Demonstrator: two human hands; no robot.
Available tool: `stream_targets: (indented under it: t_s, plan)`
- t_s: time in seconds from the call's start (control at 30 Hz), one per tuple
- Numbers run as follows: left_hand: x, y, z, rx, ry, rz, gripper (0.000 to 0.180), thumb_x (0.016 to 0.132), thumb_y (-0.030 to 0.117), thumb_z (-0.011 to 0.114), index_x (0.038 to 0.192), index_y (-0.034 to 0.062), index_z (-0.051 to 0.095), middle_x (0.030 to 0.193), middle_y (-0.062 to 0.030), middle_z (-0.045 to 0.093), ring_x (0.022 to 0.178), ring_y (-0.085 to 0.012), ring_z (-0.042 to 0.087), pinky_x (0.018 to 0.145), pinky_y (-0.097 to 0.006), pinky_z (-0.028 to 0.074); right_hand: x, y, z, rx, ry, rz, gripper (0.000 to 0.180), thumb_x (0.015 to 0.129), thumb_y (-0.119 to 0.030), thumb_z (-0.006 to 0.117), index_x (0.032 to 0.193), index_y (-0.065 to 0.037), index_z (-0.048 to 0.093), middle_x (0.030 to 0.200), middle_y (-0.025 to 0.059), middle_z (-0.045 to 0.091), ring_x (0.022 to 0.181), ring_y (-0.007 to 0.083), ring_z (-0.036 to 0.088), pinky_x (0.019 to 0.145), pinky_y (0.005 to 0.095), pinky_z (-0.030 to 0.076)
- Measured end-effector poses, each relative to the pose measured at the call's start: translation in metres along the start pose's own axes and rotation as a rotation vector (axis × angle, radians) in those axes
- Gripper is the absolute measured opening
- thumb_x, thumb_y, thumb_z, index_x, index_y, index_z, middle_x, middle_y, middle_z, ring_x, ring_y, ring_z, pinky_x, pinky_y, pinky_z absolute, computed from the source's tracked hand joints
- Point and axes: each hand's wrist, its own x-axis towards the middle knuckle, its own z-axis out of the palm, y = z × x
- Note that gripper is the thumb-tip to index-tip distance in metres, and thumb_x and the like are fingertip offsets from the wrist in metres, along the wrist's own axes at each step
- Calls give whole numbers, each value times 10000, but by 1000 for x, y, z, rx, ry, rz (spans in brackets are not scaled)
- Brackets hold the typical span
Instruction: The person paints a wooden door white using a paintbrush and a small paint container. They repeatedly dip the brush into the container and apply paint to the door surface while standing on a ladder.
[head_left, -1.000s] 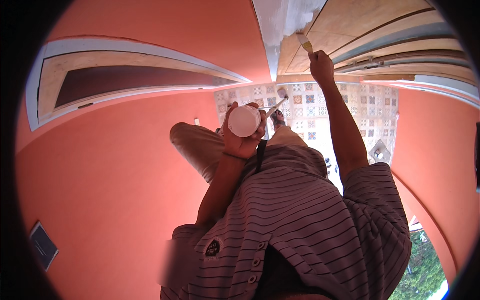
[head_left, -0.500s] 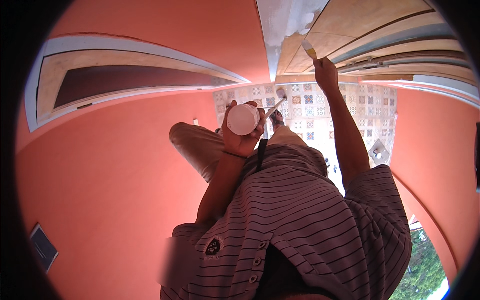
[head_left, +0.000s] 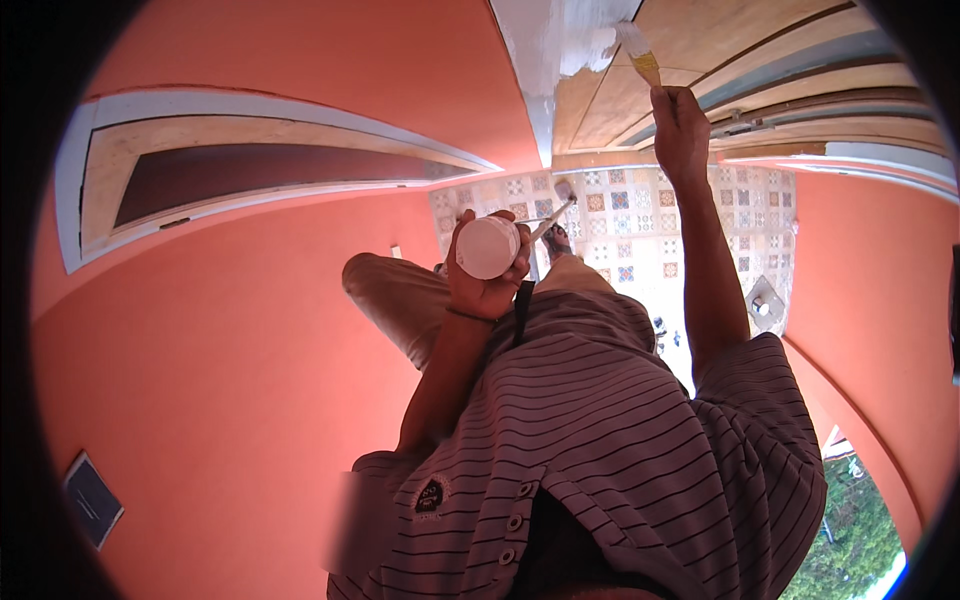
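White-tipped, the paintbrush (head_left: 641, 58) is gripped by its handle in the right hand (head_left: 683, 135), its bristles at the pale frame strip's (head_left: 540, 70) right edge, beside the wooden panel (head_left: 690, 40); contact is unclear. The left hand (head_left: 482, 291) clasps a round white tub (head_left: 487, 247) above the tiled floor's (head_left: 625, 235) left edge.

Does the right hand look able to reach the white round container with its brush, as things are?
Probably yes: the right hand grips the brush, and nothing visible seems to stand between it and the white round container in the left hand.
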Motion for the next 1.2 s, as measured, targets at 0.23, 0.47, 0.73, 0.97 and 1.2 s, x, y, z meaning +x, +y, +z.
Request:
stream_targets:
  t_s: [0.23, 0.47, 0.73, 0.97, 1.2]
  plan:
    - [-1, -1, 5, 34, 50, -7, 625, 1081, 574, 466, 1233, -7, 643, 1027, -257, 662, 765, -315, 646, 584, -326, 557, 4, 33, 62, -85, 45, -71, 288, 1109, -325, 534, 1143, -40, 557, 881, 217, 738, 801, 458, 714, 712, 556, 530]
    - [-8, -3, 0, 41, 42, 1, 624, 1105, 543, 437, 1282, -30, 609, 1080, -280, 625, 779, -324, 632, 592, -331, 552, 1, 86, 103, -184, -83, 112, 328, 1104, -360, 512, 1151, -38, 548, 914, 278, 737, 904, 504, 714, 801, 601, 526]
    - [-3, -2, -2, 43, 24, 14, 618, 1106, 543, 436, 1280, -25, 611, 1086, -275, 631, 780, -319, 634, 589, -326, 549, -12, 102, 81, -304, -185, 146, 370, 1060, -347, 577, 1000, 7, 666, 932, 276, 740, 933, 488, 717, 828, 579, 536]
    - [3, -2, 3, 21, -2, -10, 621, 1097, 551, 443, 1241, -21, 636, 1050, -271, 663, 780, -326, 651, 595, -334, 556, 32, 54, 57, -178, -111, 81, 380, 1031, -331, 630, 936, 32, 687, 887, 255, 730, 884, 458, 705, 793, 537, 535]
    - [2, -1, -3, 42, -54, -4, 629, 1112, 546, 407, 1287, -23, 609, 1103, -274, 642, 802, -311, 636, 603, -323, 525, 21, 19, 31, 135, -7, 110, 357, 1049, -310, 646, 1017, 41, 702, 777, 140, 693, 716, 241, 653, 686, 403, 516]
